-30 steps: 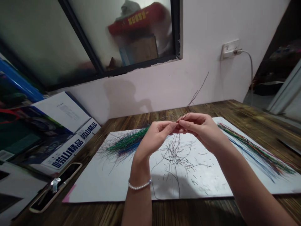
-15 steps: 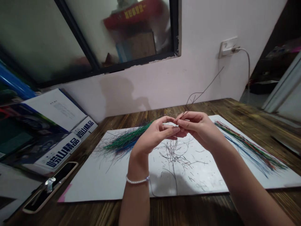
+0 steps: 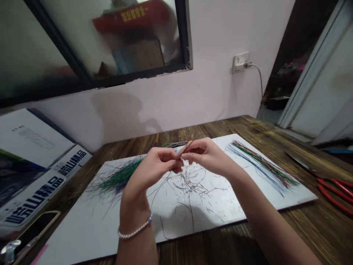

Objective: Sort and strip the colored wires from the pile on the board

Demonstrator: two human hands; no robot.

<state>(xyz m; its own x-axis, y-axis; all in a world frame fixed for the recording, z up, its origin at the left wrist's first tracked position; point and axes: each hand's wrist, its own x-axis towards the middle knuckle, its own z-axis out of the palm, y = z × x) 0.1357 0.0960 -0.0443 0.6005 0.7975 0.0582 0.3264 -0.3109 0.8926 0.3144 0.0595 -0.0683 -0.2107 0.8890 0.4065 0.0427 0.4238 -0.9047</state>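
Observation:
Just above the white board (image 3: pixel 228 217), my left hand (image 3: pixel 154 165) and my right hand (image 3: pixel 208 156) meet, fingertips almost touching. Both pinch a thin brown wire (image 3: pixel 188 144), whose end sticks up past my right fingers. Part of the wire is hidden by the fingers. Below them, loose dark wire snippets (image 3: pixel 190 186) are scattered over the board. A tangled bundle of green and blue wires (image 3: pixel 121 175) lies left of my left hand. To the right, a straighter bundle of coloured wires (image 3: pixel 264 163) rests on the board.
Red-handled scissors (image 3: pixel 328 180) lie on the wooden table (image 3: pixel 234 125) beyond the board's right edge. A phone (image 3: pixel 35 228) and a printed box (image 3: pixel 41 191) occupy the left side. The wall behind has a socket with a plugged-in cable (image 3: pixel 259 73).
The view has turned right, bringing the scissors into sight. The long wire end that stood up above my right hand now shows only a short stretch. Both hands still pinch together.

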